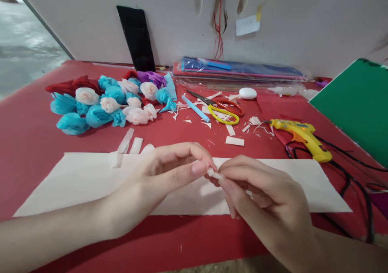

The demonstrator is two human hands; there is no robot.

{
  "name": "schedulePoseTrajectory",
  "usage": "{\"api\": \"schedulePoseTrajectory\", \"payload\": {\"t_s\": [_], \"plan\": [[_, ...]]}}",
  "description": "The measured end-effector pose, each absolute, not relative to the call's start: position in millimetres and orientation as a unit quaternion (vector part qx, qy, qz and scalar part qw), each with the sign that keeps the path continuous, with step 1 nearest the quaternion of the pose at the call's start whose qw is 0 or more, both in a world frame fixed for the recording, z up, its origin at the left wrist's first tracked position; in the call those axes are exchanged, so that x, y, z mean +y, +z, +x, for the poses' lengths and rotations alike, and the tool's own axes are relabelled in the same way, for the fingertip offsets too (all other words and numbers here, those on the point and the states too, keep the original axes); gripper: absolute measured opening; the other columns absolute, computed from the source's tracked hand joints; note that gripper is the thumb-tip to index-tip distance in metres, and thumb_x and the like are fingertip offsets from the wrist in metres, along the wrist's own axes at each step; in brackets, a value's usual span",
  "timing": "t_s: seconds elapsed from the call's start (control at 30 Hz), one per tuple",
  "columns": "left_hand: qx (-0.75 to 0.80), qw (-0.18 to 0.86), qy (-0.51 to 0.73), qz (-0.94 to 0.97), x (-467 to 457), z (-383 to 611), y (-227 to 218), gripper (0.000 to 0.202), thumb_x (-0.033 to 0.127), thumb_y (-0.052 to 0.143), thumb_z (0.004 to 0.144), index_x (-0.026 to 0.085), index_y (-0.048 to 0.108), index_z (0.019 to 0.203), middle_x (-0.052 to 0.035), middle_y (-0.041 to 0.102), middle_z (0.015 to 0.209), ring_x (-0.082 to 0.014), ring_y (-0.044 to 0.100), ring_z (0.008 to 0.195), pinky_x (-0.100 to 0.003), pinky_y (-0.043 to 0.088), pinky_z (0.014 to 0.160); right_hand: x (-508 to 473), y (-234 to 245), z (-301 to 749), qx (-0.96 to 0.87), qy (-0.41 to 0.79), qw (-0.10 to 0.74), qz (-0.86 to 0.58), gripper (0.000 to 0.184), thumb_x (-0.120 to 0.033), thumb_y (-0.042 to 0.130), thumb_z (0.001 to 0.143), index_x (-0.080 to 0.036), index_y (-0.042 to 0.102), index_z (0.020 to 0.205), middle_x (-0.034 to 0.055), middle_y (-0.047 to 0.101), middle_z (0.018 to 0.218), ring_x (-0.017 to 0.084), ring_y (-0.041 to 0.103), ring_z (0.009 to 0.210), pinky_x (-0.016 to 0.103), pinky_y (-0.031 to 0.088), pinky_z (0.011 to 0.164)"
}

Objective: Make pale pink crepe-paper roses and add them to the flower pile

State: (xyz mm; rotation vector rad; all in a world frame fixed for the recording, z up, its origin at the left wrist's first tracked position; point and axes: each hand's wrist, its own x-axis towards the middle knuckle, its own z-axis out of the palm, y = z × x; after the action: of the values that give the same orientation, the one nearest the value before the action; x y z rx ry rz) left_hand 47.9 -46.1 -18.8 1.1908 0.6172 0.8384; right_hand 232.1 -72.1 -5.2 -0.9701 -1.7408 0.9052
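Between my two hands is a small rolled strip of white paper [216,175], pinched at both ends. The fingertips of my left hand [172,172] close on its left end. My right hand [266,196] grips the other end between thumb and fingers, its remaining fingers curled underneath. Both hands hover over a long pale sheet of paper [91,184] on the red tabletop. At that sheet's back edge lie cut strips of pale paper [137,145], partly behind my left hand.
Paper flowers [112,95] in blue, pink and red are heaped back left. Scissors [224,114], a blue pen [196,108] and paper scraps lie mid-table. A yellow glue gun [303,135] with a black cord sits right, near a green board [357,107]. A dark phone [136,38] leans on the wall.
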Motion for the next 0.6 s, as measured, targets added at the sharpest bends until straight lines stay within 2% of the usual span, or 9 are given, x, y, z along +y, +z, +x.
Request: {"api": "schedulePoseTrajectory", "payload": {"t_s": [0.27,0.47,0.6], "plan": [[0.272,0.710,0.380,0.527,-48.7,46.4,-20.4,0.017,0.035,0.060,0.091,0.021,0.070,0.087,0.0031,0.065,0.086,-0.0108,0.059,0.086,-0.016,0.047,0.081,-72.3,-6.7,233.9,-0.708,0.372,0.458,-0.388,0.012,-0.005,0.057,0.083,-0.010,0.067,0.080,-0.0014,0.057,0.063,0.003,0.051,0.046,0.013,0.041,0.040],[0.263,0.703,0.379,0.541,-47.0,46.4,-21.7,0.015,0.032,0.060,0.091,0.023,0.072,0.089,0.0045,0.068,0.088,-0.0092,0.062,0.087,-0.014,0.048,0.083,-72.2,-8.0,232.8,-0.705,0.381,0.473,-0.367,0.017,-0.004,0.056,0.084,-0.016,0.068,0.086,-0.0023,0.057,0.065,0.004,0.051,0.047,0.014,0.041,0.041],[0.264,0.699,0.375,0.549,-44.7,45.0,-23.1,0.013,0.032,0.062,0.091,0.025,0.072,0.088,0.0062,0.071,0.086,-0.0077,0.063,0.085,-0.014,0.047,0.084,-73.1,-9.0,234.5,-0.707,0.381,0.465,-0.374,0.015,-0.006,0.056,0.085,-0.015,0.068,0.085,-0.0023,0.055,0.063,0.005,0.051,0.049,0.015,0.043,0.045]]}}
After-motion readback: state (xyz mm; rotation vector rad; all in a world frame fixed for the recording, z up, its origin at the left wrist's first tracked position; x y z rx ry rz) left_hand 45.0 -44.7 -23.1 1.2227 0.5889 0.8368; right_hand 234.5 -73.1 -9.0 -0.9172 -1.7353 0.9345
